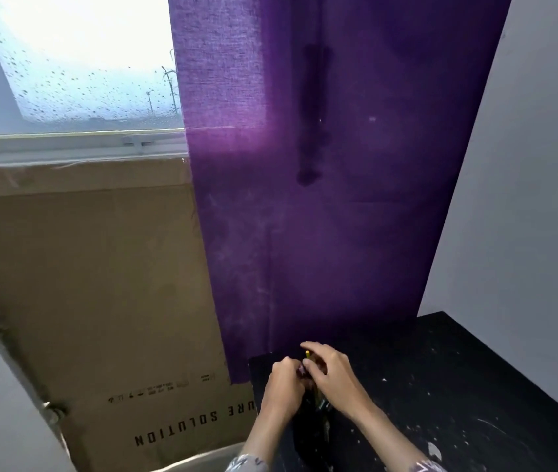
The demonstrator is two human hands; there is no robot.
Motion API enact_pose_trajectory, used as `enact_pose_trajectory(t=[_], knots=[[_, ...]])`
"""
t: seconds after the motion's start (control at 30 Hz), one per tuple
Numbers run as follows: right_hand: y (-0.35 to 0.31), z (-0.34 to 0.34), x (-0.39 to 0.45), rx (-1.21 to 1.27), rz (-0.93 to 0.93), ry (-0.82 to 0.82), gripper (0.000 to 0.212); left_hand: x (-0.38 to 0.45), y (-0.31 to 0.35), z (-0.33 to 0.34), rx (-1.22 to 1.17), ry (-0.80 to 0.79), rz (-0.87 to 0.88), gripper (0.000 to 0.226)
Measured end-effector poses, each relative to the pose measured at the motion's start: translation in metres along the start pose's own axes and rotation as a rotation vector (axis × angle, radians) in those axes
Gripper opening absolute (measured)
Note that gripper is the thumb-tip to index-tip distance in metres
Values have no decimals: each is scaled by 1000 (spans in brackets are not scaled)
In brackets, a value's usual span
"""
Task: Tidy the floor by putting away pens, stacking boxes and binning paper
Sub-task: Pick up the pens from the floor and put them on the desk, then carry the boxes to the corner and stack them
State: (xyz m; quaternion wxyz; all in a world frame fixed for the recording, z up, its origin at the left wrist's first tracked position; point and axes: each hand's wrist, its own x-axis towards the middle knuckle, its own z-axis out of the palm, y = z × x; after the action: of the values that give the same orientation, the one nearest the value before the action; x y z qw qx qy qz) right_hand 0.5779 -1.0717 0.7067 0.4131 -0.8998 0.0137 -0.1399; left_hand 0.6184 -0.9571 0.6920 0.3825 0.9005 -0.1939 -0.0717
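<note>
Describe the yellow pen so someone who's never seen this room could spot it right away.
Find the purple curtain, then the black table at its foot. At the table's near-left corner, two hands meet; the pen pokes up between them. Its tip is the only yellow thing among dark surfaces.

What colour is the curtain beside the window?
Purple; the curtain shows clearly in the head view, lighter where window light passes through.

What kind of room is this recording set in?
Probably a lived-in room at home: a rain-spotted window, a purple curtain, a large cardboard box leaning below the sill, and a scuffed black table.
</note>
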Motion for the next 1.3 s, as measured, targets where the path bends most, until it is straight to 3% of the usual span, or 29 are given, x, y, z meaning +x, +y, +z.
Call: enact_pose_trajectory(t=[0.1,0.33,0.47,0.67,0.93,1.3], knots=[[-3,4,0,-82,-14,-40,14,-5,0,-5,-54,-6,3,25],[-6,-1,-2,-208,56,-33,17,-19,-17,-39,4,66,-47,34],[-21,-4,-13,-221,57,-14,33,-39,-28,-61,62,84,-60,38],[-65,10,-43,-183,32,50,28,-93,-38,-103,94,77,-102,34],[-167,70,-126,-96,-9,25,24,-214,-80,-174,140,78,-136,50],[-302,204,-250,-47,4,-110,22,-439,-200,-295,146,144,-303,40]])
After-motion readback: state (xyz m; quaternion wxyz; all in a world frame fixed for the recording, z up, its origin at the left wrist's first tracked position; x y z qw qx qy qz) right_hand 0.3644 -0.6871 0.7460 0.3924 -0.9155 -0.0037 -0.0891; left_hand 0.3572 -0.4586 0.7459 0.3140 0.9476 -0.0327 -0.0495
